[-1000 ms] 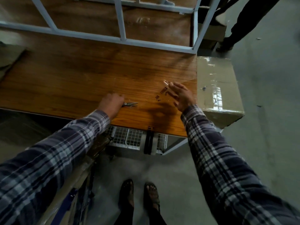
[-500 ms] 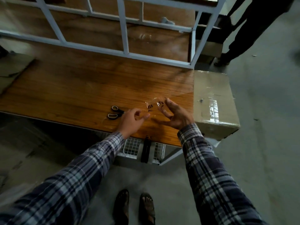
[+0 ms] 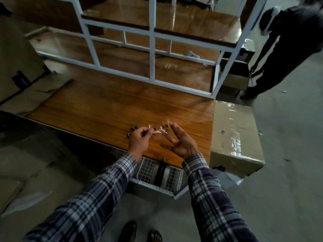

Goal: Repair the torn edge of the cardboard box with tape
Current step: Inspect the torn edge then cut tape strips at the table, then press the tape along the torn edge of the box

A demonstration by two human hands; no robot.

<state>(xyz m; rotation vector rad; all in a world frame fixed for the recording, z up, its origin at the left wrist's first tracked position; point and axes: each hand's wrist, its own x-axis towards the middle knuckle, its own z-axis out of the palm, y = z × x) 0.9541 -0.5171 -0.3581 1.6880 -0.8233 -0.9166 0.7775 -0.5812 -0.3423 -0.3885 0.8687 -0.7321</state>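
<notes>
A short strip of clear tape (image 3: pixel 160 131) with dark print is stretched between my two hands above the wooden table (image 3: pixel 97 110). My left hand (image 3: pixel 139 143) pinches its left end with curled fingers. My right hand (image 3: pixel 180 142) pinches the right end at the fingertips, the other fingers spread. The cardboard box (image 3: pixel 235 135), wrapped in shiny tape, stands against the table's right end, to the right of my right hand. Scissors (image 3: pixel 132 131) lie on the table just behind my left hand, partly hidden by it.
A white metal frame (image 3: pixel 152 55) with wooden shelves rises at the table's back. Flattened cardboard (image 3: pixel 26 95) lies at the left. A wire basket (image 3: pixel 157 173) hangs under the table's front edge. A person in dark clothes (image 3: pixel 283 49) stands at the far right on grey floor.
My left hand let go of the scissors and came over to the tape. Both hands now hold the strip, raised off the table. The view has tilted up.
</notes>
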